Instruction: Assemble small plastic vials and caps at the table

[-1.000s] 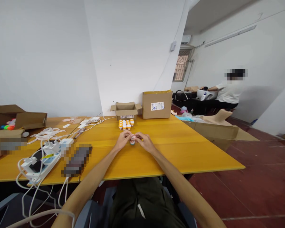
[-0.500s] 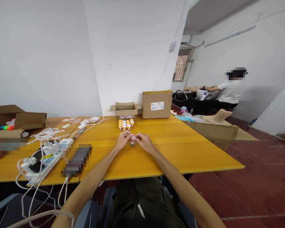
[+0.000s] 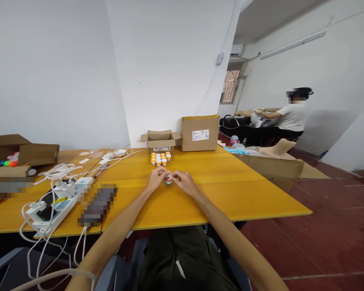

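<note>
Above the yellow table, my left hand (image 3: 157, 178) and my right hand (image 3: 184, 181) meet at a small pale object with a bluish-green base (image 3: 168, 182). Fingers of both hands pinch its upper part, which looks whitish with dark specks; its kind is too small to tell. Just beyond my hands stands a tight cluster of small white containers with orange rims (image 3: 160, 158).
An opened carton (image 3: 161, 144) and a taller carton (image 3: 199, 134) stand at the back. Left lie a cabled power strip (image 3: 62, 204), a blurred phone-like device (image 3: 98, 205) and a box (image 3: 39, 153). A co-worker (image 3: 293, 117) sits far right.
My fingers have shifted slightly around the small object, and it looks a little turned. The co-worker's arms have moved. The table items stay where they were.
</note>
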The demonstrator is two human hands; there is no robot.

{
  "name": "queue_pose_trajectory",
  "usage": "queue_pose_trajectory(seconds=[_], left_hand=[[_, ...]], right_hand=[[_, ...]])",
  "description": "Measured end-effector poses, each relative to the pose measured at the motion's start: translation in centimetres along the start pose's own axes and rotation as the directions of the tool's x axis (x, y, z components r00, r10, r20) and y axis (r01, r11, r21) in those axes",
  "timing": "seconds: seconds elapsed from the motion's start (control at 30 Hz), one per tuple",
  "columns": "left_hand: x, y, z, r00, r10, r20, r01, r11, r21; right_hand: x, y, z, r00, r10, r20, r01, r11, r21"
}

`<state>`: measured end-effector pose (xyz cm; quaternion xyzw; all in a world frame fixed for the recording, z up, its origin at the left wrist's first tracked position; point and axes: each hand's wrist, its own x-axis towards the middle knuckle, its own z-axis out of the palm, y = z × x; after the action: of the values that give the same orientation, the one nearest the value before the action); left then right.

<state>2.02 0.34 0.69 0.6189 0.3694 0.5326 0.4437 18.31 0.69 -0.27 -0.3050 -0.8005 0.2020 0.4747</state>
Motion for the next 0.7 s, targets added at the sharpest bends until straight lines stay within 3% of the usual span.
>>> queue_pose_trajectory(seconds=[0.7], left_hand=[[-0.08,-0.26,-0.36,0.996,0.008,0.084,-0.005,0.999,-0.036]], right_hand=[[0.21,0.28,0.14,0.988,0.088,-0.131,-0.081,0.995,0.056]])
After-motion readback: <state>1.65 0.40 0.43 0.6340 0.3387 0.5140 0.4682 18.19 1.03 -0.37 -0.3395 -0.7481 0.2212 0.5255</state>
